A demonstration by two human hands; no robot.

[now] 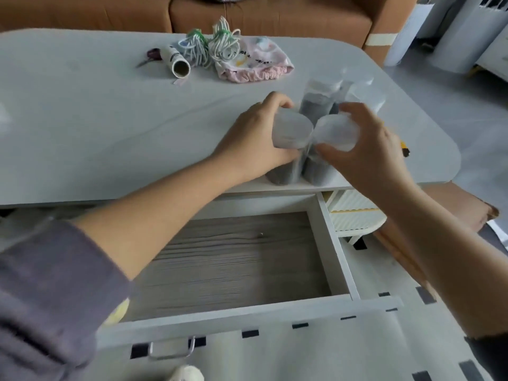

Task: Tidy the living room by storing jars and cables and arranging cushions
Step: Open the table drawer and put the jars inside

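Head view: left jar (292, 130) and right jar (338, 132) are standing side by side at the table (110, 119) edge above the open drawer (225, 316). Left hand (253, 141) is gripping one, right hand (368, 141) the other. Lifting both upright looks safest.

Living room: sofa (247, 15), coffee table (82, 119).

You have a cardboard tube (176, 60) beside scissors (149, 56) and a pink cloth (255, 61) on the table (82, 119), with a brown sofa (275, 20) behind.

We note jars (316, 104) at left hand (255, 138): clear, glossy, matt lids (336, 132). Tabletop (110, 119) smooth, matt. Drawer floor (233, 257) below wrist grained wood; handle (171, 350) shiny metal.
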